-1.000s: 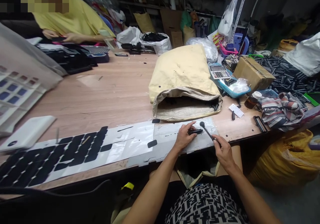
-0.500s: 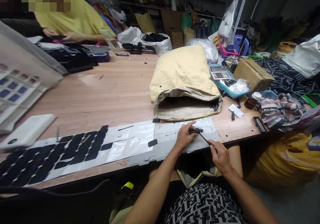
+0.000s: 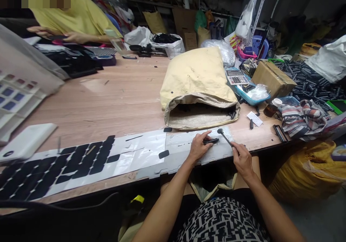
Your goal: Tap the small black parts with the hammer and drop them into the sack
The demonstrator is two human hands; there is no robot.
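Under the thumb and fingers of my left hand (image 3: 199, 146), a slim black plastic piece (image 3: 213, 141) lies against the clear-covered grey sheet (image 3: 177, 152) at the table's front edge. My right hand (image 3: 242, 159) is wrapped around the handle of a small hammer-like tool (image 3: 226, 138) with a metal shaft and a dark rounded head. That head is apart from the black piece, a little beyond it and to the right. Just behind both hands lies a yellow sack (image 3: 197, 74), its mouth facing me, with dark pieces inside.
On the left, black rounded pads (image 3: 81, 159) cover a white sheet. At right are a calculator (image 3: 236, 77) on a blue basket (image 3: 254, 97), a cardboard box (image 3: 273, 78), a brown bottle (image 3: 271, 108) and a striped cloth (image 3: 302, 117). A person in yellow (image 3: 78, 16) works across the table.
The tool's head has lifted off the black piece and swung away to the right with my right hand. My left hand stays on the piece.
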